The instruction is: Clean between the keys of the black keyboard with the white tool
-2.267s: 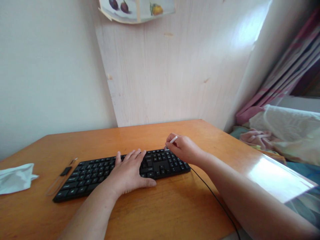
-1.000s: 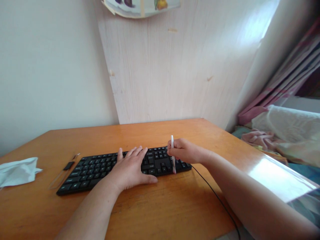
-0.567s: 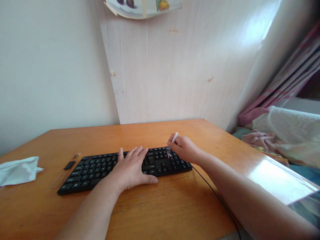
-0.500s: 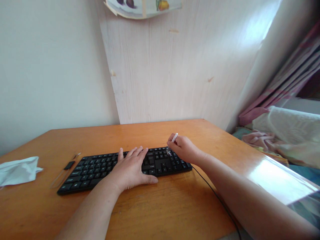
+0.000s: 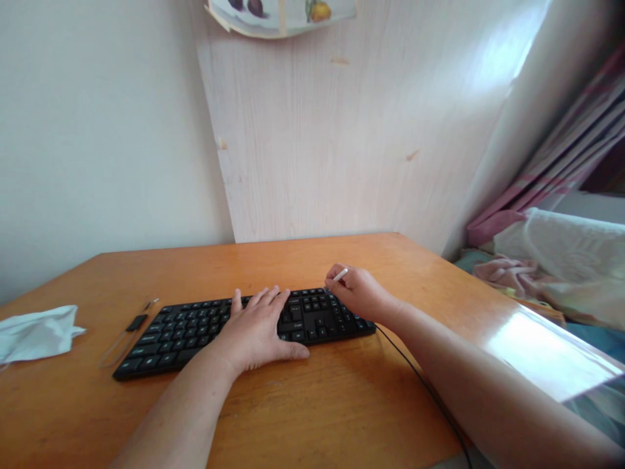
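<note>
The black keyboard (image 5: 185, 329) lies flat on the orange-brown wooden worktop (image 5: 303, 410), keys up, its long side running across in front of the person. The left hand (image 5: 251, 332) rests palm down over its middle, covering part of the keys. The fingers of that hand are apart, with the four longer ones reaching toward the far edge and the thumb stretched out to the right, along the near edge.

The right hand (image 5: 359, 290) is at the far right part of the keyboard, over the number keys, with its fingers curled and clamped on a slim white stick (image 5: 340, 274). The stick slants, its upper end showing above the hand; its lower end is too hidden to make out.

A thin black cable (image 5: 417, 373) leaves the right end of the keyboard and runs down toward the near edge, passing beside the right forearm. Just beside the keyboard's left end lies a small black piece (image 5: 136, 322) with a thin, clear strand. Farther left is a crumpled white cloth (image 5: 39, 333).

Behind the worktop stands a pale wood-grained panel (image 5: 317, 143) bearing a fruit picture (image 5: 288, 16), cut off at the top. On the right are a pink striped curtain (image 5: 551, 150) and heaped fabrics (image 5: 508, 270).
</note>
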The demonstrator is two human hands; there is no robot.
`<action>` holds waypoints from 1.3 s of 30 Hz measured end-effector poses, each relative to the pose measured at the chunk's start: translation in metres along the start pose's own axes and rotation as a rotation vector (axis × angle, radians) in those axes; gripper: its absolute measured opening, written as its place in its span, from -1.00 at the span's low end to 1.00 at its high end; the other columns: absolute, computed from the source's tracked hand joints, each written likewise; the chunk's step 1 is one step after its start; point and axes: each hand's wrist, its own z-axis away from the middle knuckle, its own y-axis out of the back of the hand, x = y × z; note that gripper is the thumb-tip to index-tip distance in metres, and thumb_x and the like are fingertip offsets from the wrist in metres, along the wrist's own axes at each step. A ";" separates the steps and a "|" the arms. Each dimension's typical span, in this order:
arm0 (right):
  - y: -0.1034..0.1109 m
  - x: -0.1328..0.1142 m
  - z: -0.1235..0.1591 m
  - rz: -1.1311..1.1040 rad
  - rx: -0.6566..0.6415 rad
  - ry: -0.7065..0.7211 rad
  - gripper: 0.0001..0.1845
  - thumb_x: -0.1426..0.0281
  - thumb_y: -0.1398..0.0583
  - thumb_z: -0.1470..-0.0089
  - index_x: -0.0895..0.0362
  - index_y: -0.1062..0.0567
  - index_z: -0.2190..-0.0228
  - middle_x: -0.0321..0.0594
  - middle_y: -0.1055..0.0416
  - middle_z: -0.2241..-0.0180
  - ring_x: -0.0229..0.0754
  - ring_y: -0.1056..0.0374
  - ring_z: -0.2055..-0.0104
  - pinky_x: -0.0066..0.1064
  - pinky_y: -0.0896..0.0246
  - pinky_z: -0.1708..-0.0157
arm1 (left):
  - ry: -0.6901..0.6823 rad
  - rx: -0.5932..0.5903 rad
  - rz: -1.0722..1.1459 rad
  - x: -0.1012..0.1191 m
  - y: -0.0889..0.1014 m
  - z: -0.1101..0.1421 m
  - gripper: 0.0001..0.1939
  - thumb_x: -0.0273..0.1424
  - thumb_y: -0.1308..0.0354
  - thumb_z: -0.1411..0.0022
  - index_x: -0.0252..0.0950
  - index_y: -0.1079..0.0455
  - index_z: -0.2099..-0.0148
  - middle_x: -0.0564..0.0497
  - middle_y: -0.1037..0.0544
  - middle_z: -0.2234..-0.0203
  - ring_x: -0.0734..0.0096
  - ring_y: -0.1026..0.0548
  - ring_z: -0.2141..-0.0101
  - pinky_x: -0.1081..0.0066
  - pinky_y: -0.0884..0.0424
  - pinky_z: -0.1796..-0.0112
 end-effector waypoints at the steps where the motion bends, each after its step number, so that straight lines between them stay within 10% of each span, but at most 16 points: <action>1: 0.003 -0.003 0.001 -0.020 -0.016 -0.022 -0.81 0.37 -0.11 -0.20 0.12 -0.40 0.45 -0.30 -0.38 0.50 -0.24 -0.28 0.43 -0.41 -0.07 0.38 | 0.001 0.000 0.000 0.000 0.000 0.000 0.35 0.43 -0.07 0.19 -0.22 0.10 -0.50 -0.20 0.07 -0.45 -0.28 0.11 -0.40 -0.37 0.47 -0.26; 12: 0.011 -0.013 -0.002 -0.727 0.023 -0.263 -0.81 0.28 -0.21 -0.08 0.13 -0.43 0.48 -0.32 -0.36 0.61 -0.29 -0.24 0.56 -0.44 -0.10 0.51 | -0.052 0.178 0.140 0.000 -0.005 -0.003 0.14 0.37 -0.07 0.01 -0.24 -0.10 -0.44 -0.22 -0.07 -0.42 -0.25 0.06 -0.40 -0.36 0.42 -0.27; 15: 0.008 -0.014 0.000 -0.861 -0.010 -0.236 -0.79 0.26 -0.25 -0.11 0.13 -0.45 0.45 -0.29 -0.41 0.57 -0.29 -0.29 0.52 -0.44 -0.14 0.47 | -0.113 0.310 0.445 0.007 0.001 -0.004 -0.21 0.19 0.08 -0.29 -0.24 -0.30 -0.32 -0.18 -0.33 -0.31 -0.03 -0.21 -0.32 -0.13 0.11 -0.32; 20: 0.003 -0.023 0.005 -1.010 -0.085 -0.181 -0.74 0.19 -0.27 -0.16 0.13 -0.47 0.39 -0.28 -0.44 0.49 -0.29 -0.33 0.46 -0.42 -0.19 0.40 | -0.213 0.147 1.074 0.021 0.009 0.001 -0.41 0.04 0.11 -0.40 -0.30 -0.50 -0.02 -0.12 -0.62 0.10 0.20 -0.51 0.05 0.20 -0.34 -0.07; 28: -0.002 -0.032 0.008 -1.133 -0.117 -0.157 -0.74 0.20 -0.29 -0.18 0.14 -0.48 0.33 -0.25 -0.49 0.43 -0.29 -0.35 0.43 -0.42 -0.20 0.38 | -0.144 0.009 1.246 0.029 0.012 0.008 -0.49 0.08 0.00 -0.33 -0.29 -0.39 0.31 0.11 -0.39 0.62 0.47 -0.28 0.52 0.43 -0.21 0.39; 39: 0.009 -0.014 -0.005 -1.277 0.162 -0.270 -0.76 0.26 -0.36 -0.07 0.16 -0.50 0.44 -0.28 -0.43 0.54 -0.33 -0.27 0.52 -0.47 -0.11 0.51 | -0.083 0.116 1.230 0.017 0.014 0.007 -0.53 0.04 0.01 -0.35 -0.25 -0.27 0.39 0.16 -0.30 0.64 0.49 -0.22 0.53 0.43 -0.19 0.40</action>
